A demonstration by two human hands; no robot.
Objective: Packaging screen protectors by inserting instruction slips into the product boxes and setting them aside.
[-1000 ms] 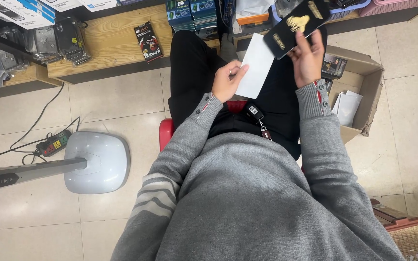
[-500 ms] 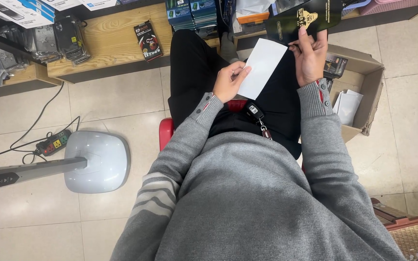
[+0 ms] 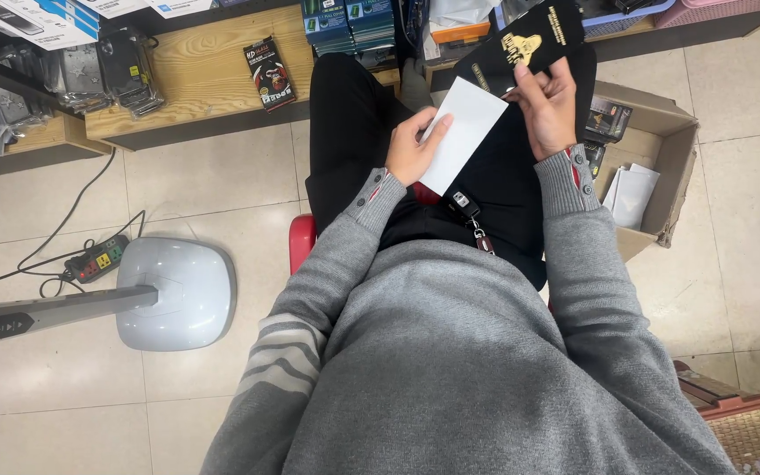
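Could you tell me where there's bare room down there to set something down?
Bare floor tiles lie between the wooden shelf and the fan base, and more right of the cardboard box. The shelf is crowded with packets, and the box holds white envelopes.

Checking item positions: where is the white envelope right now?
In the head view, the white envelope is centre-top, pinched by the left hand, its upper corner meeting the black sleeve in the right hand.

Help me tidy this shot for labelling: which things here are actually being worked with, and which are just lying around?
In hand:
- left hand grips white sleeve
- right hand grips black packet

Lying about:
- cardboard box with white sleeves, beside the right leg
- car key on the lap
- power strip and fan base on the floor
- small packet on the wooden shelf
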